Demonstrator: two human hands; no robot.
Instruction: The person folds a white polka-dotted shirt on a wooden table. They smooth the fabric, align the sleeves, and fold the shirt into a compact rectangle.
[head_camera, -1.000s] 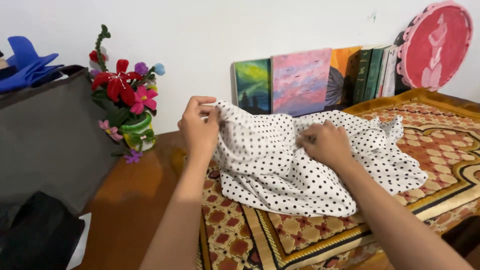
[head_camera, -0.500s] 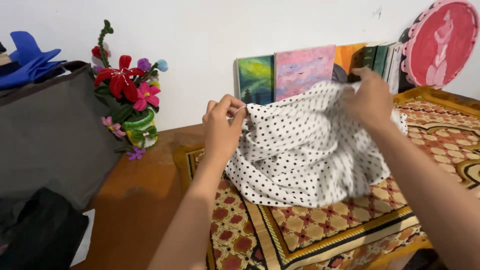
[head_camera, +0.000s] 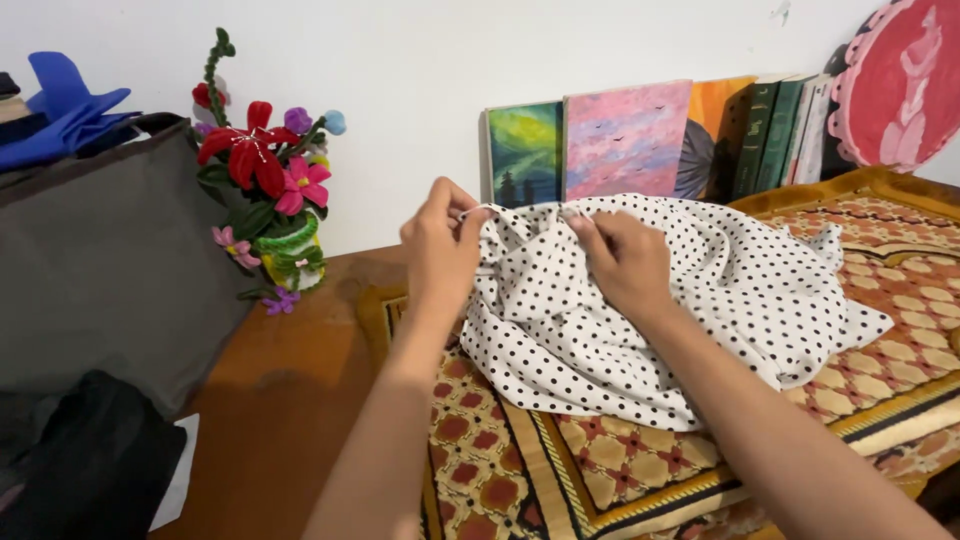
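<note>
Left hand (head_camera: 437, 250) and right hand (head_camera: 622, 262) both pinch the far hem of a white polka-dot cloth (head_camera: 740, 290), fingertips closed on the fabric, the two grips near each other. The cloth lies bunched on a patterned gold-and-red mat (head_camera: 620, 470) covering the brown bench (head_camera: 270, 400), its bulk trailing right and near, one corner reaching toward the right edge. Judged thin, light and limp: it folds and drapes freely, will not hold shape, and likely slides easily on the mat; best taken at a hem or corner, two spaced pinches to keep an edge straight. Half a second ago the right hand was raised far right, lifting the cloth off the mat; now it has come down and left, close to the left hand, and the cloth has settled flatter and spread right. Left hand is hardly shifted. At far left, a pot of craft flowers (head_camera: 262, 190) beside a grey bag (head_camera: 100, 270); small paintings (head_camera: 625, 140) and books (head_camera: 790, 130) lean on the far wall.
</note>
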